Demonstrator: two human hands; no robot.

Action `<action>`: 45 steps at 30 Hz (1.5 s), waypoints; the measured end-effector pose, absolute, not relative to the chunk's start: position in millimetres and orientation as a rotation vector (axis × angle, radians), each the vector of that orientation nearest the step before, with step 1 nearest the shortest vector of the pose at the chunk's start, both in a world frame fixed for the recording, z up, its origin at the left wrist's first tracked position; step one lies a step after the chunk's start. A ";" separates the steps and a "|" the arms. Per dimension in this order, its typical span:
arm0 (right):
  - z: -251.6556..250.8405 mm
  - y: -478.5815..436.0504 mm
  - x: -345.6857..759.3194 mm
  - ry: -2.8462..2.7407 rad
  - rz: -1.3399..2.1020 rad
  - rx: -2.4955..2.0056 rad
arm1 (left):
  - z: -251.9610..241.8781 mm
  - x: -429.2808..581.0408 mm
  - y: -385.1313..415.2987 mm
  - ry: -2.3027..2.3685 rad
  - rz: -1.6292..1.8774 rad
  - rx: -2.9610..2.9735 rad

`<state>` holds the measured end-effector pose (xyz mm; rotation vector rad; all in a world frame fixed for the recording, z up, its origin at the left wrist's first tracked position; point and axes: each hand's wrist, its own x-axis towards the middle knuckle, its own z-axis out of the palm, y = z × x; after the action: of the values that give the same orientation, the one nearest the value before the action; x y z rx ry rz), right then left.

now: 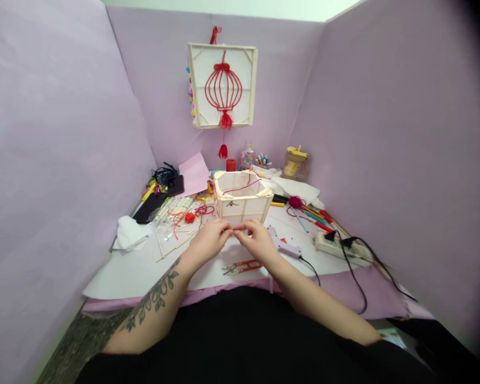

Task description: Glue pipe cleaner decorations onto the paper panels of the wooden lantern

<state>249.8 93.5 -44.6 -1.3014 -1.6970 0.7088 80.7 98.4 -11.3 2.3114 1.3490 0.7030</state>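
Note:
My left hand [215,235] and my right hand [256,238] meet fingertip to fingertip over the white tabletop. Both are closed in a pinch; whatever lies between the fingers is too small to make out. Just behind them stands an open-topped lantern frame [244,205] of pale sticks with white panels and a small flower on its front. Dark red yarn [244,188] lies across its top. Below my hands are thread snips [243,266] with orange-red handles. A lilac glue gun [287,247] rests right of my right hand.
A finished lantern [248,69] with a red yarn design hangs at the back. On the left lie loose sticks [180,246], a red yarn ball [189,217] and crumpled tissue [131,233]. On the right are a power strip [336,246] with black cords, pens and a crimson yarn ball [295,202].

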 end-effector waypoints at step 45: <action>-43.4 137.5 234.6 -1.489 0.289 -1.398 | -50.0 106.8 155.4 1.573 1.835 2.436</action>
<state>234.6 137.5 -43.4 -1.3977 -1.4892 0.2888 106.8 155.4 -50.0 2.4359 1.5730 1.8353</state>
